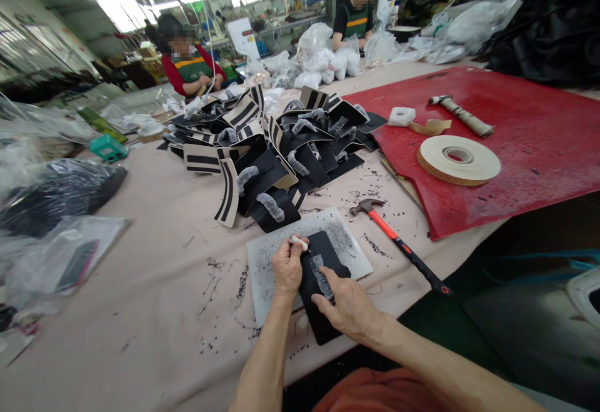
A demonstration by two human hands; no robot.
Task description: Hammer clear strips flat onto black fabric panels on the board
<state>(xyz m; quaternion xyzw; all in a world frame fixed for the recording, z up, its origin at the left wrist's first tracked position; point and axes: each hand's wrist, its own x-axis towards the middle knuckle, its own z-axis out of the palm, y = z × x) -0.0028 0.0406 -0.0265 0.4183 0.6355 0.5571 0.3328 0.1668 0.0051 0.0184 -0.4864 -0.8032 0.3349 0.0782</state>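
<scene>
A black panel (321, 327) with a plastic-wrapped handle (317, 263) lies partly over a pale board (265, 287) speckled with black. My left hand (287, 269) is closed around a small white cylindrical tool (299, 243) at the panel's upper left edge; its tip is too small to make out. On the handle rests my right hand (349, 306), index finger over the wrap and thumb at its lower left side. A claw hammer (398, 243) with an orange and black grip lies to the right of the board.
Behind the board is a heap of similar black panels (267, 174) with wrapped handles and striped backs. To the right, a red sheet (529, 149) bears a tape roll (482, 159) and a wrapped-handle hammer (464, 115). Plastic bags (70, 256) lie left. Two people sit across the table.
</scene>
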